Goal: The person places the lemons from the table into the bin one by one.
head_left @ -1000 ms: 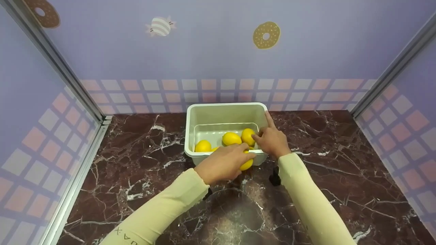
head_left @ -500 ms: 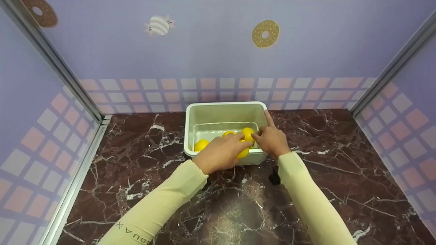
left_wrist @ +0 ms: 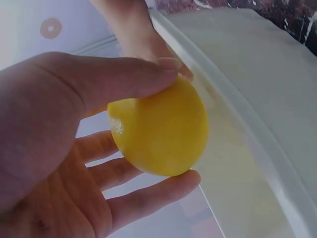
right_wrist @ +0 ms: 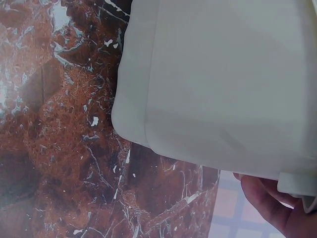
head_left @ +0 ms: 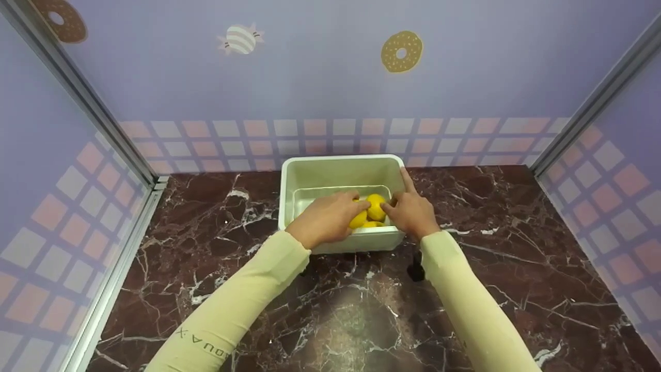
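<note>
A white plastic bin [head_left: 341,158] stands against the back wall. My left hand [head_left: 325,219] reaches over its front rim and grips a lemon [left_wrist: 166,131] between the thumb and fingers, inside or just above the bin; I cannot tell if it touches the bottom. My right hand [head_left: 413,213] holds the bin's right rim, thumb on the inner side and fingers along the outside. Near that thumb lies a second lemon [head_left: 377,207]; whether they touch is unclear. Another lemon [head_left: 373,224] shows just behind the front rim. The left hand hides the bin's left interior.
Dark red marbled countertop [head_left: 206,289] extends in front of the bin and to both sides. A lilac wall [head_left: 320,77] with printed sweets and checks closes off the back, and metal-framed panels rise left and right.
My left hand has carried its lemon from outside the front wall, up over the rim and into the bin area, moving forward and slightly left. The right hand stays on the rim.
</note>
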Demonstrator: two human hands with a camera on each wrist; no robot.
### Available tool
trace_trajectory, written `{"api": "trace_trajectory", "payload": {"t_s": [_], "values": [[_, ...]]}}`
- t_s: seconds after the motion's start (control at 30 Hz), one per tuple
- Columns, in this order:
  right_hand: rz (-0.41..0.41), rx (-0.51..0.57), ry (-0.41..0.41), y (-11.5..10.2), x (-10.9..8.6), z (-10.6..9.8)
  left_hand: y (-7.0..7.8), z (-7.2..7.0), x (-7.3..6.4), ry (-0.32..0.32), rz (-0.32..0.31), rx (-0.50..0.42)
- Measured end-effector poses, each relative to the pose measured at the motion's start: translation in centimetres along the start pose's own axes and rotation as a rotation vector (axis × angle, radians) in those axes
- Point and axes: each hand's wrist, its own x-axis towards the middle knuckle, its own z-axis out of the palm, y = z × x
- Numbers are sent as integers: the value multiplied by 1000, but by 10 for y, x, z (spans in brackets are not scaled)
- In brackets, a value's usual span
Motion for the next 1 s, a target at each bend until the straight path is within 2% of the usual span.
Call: {"api": "trace_trajectory", "payload": {"t_s": [0.2, 0.7, 1.0], "values": [[7, 10, -13, 1, 1, 0, -11, -4, 5, -52, -61, -16], [-2, 16, 8, 2, 1, 0, -31, -11, 14, -78, -132, -56], [5, 14, 1, 1, 1, 0, -41, -14, 19, -71, -163, -73]]}}
